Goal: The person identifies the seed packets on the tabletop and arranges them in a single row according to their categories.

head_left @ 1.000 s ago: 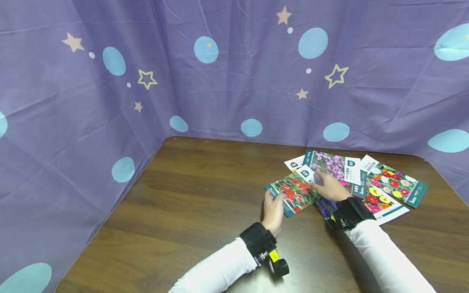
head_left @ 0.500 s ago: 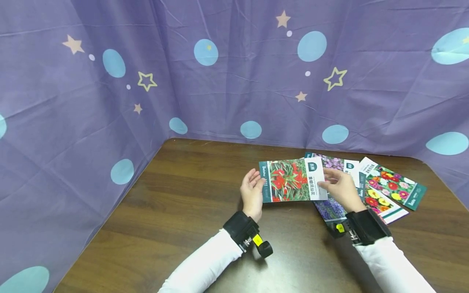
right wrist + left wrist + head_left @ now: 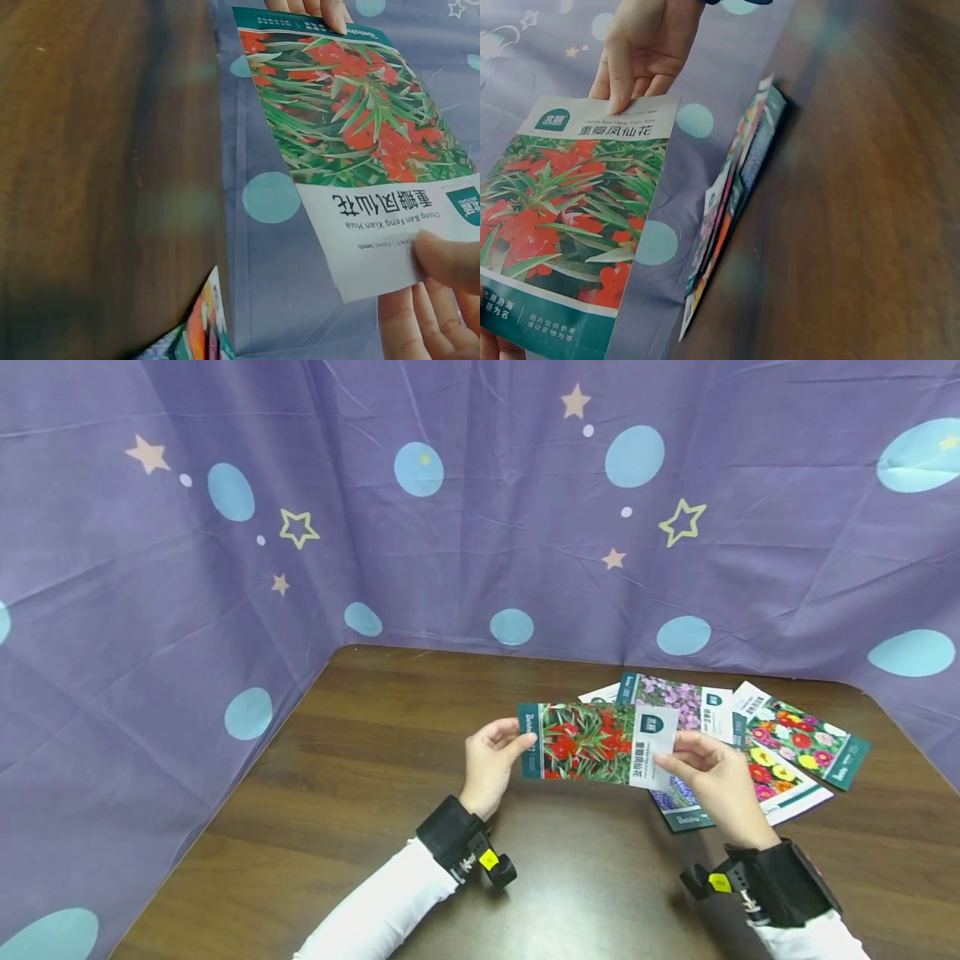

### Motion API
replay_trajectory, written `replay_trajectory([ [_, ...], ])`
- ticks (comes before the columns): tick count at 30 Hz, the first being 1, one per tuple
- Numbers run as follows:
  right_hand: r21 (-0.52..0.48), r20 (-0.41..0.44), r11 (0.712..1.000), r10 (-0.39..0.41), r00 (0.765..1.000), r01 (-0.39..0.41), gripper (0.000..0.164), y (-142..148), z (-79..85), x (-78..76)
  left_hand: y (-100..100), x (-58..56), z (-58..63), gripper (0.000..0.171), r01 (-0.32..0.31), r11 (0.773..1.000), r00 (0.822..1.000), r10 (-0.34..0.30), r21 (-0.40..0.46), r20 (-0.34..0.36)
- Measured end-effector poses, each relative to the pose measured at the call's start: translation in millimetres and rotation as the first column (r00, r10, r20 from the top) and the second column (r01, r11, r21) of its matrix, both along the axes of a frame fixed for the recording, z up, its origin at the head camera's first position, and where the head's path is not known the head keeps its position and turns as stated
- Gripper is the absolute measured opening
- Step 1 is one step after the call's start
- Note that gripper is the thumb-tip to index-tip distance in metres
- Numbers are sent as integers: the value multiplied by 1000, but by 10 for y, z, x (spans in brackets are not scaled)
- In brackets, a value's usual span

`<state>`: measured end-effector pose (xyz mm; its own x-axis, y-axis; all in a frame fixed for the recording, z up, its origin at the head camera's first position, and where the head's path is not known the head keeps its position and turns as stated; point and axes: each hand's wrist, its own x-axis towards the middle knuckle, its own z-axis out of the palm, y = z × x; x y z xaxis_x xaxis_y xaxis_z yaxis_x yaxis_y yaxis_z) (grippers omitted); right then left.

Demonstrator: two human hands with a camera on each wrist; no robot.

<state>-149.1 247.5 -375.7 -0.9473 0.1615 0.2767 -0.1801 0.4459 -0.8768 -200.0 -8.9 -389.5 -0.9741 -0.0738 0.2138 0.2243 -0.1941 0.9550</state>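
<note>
A seed packet (image 3: 588, 743) with red flowers, a green band and a white end is held up off the table between both hands. My left hand (image 3: 487, 764) pinches its green end, thumb on the front face. At the white end my right hand (image 3: 716, 781) pinches the lower corner, with the thumb in front and fingers behind, as the right wrist view shows. The left wrist view has the packet's printed front (image 3: 570, 202) facing the camera. Behind it and to the right, other flower seed packets (image 3: 780, 777) lie overlapping on the table, partly covered by the held one.
The brown wooden table (image 3: 375, 760) meets a purple curtain (image 3: 480, 527) with stars and blue dots at its back and left. One packet with mixed blooms (image 3: 806, 735) lies at the right of the pile. Both wrists wear black camera straps.
The red-flowered packet has been lifted off the pile, turned level and brought up toward the camera. Both hands moved with it, the left one shifting leftward.
</note>
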Motion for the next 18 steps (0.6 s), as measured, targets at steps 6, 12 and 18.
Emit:
replay_trajectory([
  [6,2,-13,999,34,999,-34,31,-62,39,74,-32,37,-1,25,6,1000,1000,-6,-23,0],
  [12,-207,-83,976,47,995,-64,38,226,-419,-295,13,8,53,17,-13,996,999,10,91,30],
  [18,-720,-340,608,111,934,-335,49,-86,-276,-307,151,28,184,20,-25,903,998,-6,428,70],
])
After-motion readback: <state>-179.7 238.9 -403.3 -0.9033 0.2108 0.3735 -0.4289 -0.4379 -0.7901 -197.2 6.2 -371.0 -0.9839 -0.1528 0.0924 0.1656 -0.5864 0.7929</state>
